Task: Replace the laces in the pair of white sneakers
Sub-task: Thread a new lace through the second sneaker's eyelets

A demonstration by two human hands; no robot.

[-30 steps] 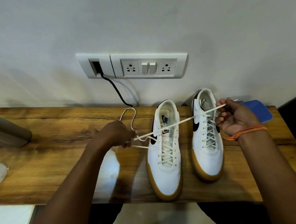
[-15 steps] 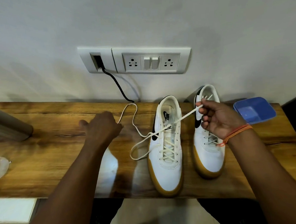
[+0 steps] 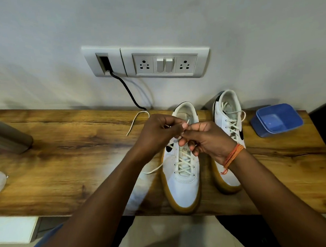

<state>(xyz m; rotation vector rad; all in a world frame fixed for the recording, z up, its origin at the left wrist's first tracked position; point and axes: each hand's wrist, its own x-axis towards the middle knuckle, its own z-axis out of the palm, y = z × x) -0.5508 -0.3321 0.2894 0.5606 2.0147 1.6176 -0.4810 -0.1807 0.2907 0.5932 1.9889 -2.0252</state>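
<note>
Being pinched between the curled fingers of the left hand and right hand, the lace is being held above the left sneaker.

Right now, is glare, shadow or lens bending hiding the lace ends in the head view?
Head view: wide-angle bending curves the table edge; a pale glare patch sits beside the left sneaker; left hand and right hand cover the lace except its tip.

Left hand, right hand, seemingly pinching lace over sneaker
</note>
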